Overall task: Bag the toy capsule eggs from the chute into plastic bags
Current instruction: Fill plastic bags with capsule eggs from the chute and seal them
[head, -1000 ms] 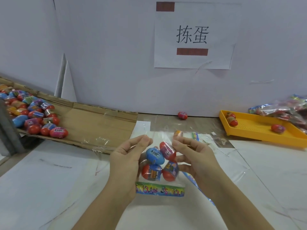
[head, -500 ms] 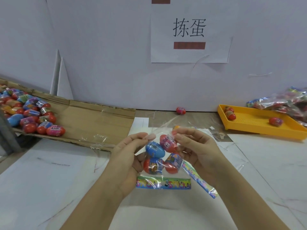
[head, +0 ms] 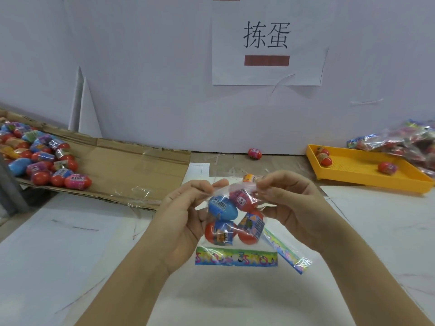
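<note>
A clear plastic bag (head: 236, 257) with a colourful printed strip along its bottom hangs between my hands above the white table. Inside it lie several capsule eggs, among them a blue egg (head: 222, 207) and red ones below. My left hand (head: 186, 222) pinches the bag's top edge on the left. My right hand (head: 289, 208) pinches the top on the right. An orange-capped egg (head: 249, 178) shows just behind the bag's mouth. On the left, a cardboard chute (head: 122, 170) carries a pile of eggs (head: 40, 158).
A yellow tray (head: 367, 175) with three eggs stands at the right, filled bags (head: 404, 142) heaped behind it. One stray egg (head: 255, 153) lies by the back wall. Another bag with a printed strip (head: 286, 252) lies under my right hand. A paper sign hangs on the wall.
Both hands have drawn the bag's top edge tighter between their fingertips. The bag hangs a little higher and the camera has dipped slightly.
</note>
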A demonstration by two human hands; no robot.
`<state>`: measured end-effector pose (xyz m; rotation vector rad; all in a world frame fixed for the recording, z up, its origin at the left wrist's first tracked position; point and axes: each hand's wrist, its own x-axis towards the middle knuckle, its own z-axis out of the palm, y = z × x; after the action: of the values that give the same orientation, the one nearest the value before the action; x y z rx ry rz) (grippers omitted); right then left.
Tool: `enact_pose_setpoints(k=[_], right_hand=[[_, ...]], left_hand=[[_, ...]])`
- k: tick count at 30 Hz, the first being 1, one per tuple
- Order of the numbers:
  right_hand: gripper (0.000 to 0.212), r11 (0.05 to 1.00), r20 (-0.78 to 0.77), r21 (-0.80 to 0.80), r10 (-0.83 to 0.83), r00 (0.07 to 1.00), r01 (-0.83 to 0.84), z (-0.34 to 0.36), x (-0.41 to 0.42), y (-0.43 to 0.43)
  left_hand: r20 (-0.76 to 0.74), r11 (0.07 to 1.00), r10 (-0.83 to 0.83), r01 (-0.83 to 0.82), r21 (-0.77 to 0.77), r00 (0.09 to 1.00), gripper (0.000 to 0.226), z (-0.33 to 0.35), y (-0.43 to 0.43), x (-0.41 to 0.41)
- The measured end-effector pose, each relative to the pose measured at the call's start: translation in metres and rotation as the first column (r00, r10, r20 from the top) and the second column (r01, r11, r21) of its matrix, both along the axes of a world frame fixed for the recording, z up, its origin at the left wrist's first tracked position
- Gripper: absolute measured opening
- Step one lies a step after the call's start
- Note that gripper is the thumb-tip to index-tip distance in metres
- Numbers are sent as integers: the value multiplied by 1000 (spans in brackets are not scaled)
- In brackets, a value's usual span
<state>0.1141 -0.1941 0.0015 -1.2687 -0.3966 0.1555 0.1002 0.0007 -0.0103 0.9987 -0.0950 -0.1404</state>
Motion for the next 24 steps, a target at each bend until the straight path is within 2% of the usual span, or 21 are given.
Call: enact_pose_setpoints(k=[6,10,12,15,18,21,24], right_hand=[[19,999,65,-51,12,998,-8,6,-4,0],[22,998,85,-61,20,996,-15,6,-4,3],[22,997,98,-79,9,995,-2,5,-3,4],[19,996,114,-93,18,993,-7,3,-2,3],[18,996,118,-84,20,993,-10,3,-2,1],[20,995,98,-92,35,995,-26,2,0,-2],[23,993,54,-113,33,998,-27,1,3,-5]], left_hand=[[-2,997,-73,73,-24,997,51,3,0,-4],[-10,995,-80,79,-63,997,29,2,1,-5],[-23,992,-76,73,-105,997,28,2,1,-4],[-25,999,-35,35,-11,999,36,1,1,-1],[19,993,-17,15,116,1000,23,-2,-2,1],[5,995,2,-2,96,1000,16,-6,-1,3],[8,997,14,-15,77,1000,21,-7,0,5]])
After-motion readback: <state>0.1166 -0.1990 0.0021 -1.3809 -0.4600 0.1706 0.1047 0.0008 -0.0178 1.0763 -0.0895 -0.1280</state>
